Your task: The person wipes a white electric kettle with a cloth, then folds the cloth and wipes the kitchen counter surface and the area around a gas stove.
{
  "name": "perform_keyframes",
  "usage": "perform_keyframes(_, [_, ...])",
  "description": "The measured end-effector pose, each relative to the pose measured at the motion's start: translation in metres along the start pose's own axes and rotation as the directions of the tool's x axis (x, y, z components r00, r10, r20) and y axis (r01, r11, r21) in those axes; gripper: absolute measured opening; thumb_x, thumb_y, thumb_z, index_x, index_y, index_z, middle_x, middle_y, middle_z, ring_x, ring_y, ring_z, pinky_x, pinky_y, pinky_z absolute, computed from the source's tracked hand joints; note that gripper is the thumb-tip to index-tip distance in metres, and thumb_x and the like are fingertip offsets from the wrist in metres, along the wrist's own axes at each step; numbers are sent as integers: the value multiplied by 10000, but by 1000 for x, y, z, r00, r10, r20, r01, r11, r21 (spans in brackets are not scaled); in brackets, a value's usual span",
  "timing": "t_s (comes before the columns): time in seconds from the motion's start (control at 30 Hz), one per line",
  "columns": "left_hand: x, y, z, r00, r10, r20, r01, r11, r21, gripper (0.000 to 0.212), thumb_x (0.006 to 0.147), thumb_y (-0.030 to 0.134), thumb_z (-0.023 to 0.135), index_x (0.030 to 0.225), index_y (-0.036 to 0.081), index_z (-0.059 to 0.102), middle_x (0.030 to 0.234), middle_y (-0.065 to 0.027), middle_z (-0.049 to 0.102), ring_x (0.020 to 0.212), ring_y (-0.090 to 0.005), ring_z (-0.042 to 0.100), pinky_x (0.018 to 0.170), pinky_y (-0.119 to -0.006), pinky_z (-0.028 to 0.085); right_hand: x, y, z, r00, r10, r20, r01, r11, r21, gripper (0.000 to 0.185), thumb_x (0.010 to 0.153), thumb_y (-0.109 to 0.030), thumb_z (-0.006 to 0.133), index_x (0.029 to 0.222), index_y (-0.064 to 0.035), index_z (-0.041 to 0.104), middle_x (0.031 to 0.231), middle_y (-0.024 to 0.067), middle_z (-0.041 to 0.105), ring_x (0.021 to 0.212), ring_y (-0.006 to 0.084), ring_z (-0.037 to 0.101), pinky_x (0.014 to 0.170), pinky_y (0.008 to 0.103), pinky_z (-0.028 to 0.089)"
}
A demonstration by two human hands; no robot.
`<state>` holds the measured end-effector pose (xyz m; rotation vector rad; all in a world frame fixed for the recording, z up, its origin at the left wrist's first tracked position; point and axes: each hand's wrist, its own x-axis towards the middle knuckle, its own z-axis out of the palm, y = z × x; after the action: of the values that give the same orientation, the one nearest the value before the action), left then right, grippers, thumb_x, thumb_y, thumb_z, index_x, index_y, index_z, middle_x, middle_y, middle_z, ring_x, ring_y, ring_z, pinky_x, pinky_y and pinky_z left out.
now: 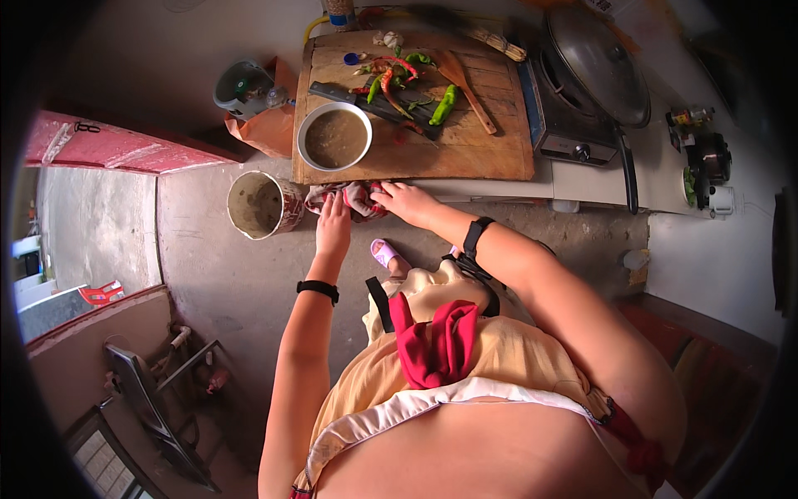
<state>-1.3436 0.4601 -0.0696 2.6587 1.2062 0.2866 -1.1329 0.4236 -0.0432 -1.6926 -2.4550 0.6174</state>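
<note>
A crumpled red-and-grey patterned cloth [356, 199] is bunched at the front edge of the counter, just below a wooden cutting board [499, 153]. My left hand [334, 218] has its fingers on the cloth's left part. At its right end, my right hand [406, 203] grips the cloth, with the fingertips partly hidden in the folds. A white bowl [335, 136] of cloudy brown liquid sits on the board just above my hands. Behind it lies a cleaver [389, 111], partly covered by red and green chili peppers [444, 105].
A wooden spatula [466, 90] and garlic [391, 40] lie on the board. To the right stands a gas stove [576, 140] with a lidded wok [595, 65], its handle jutting past the counter edge. A stained bucket [265, 206] and a grey bin [242, 90] are at the left.
</note>
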Motion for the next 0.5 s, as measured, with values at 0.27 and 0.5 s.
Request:
perform_keyframes(0.27, [38, 128, 39, 962, 142, 232, -153, 988, 28, 401, 748, 46, 482, 1141, -29, 463, 1343, -154, 338, 1239, -331, 333, 962, -382, 361, -123, 84, -4, 967, 158, -199, -165, 986, -16, 320, 817, -144, 443, 1134, -133, 488, 1179, 149, 462, 1002, 313, 519, 774, 378, 488])
perform_keyframes(0.5, [80, 238, 87, 913, 375, 161, -395, 911, 120, 364, 789, 136, 469, 1108, -36, 498, 1262, -165, 425, 1172, -341, 410, 905, -370, 422, -234, 146, -40, 875, 464, -138, -452, 885, 108, 347, 841, -133, 422, 1183, -158, 479, 1271, 149, 423, 1121, 323, 455, 899, 376, 415])
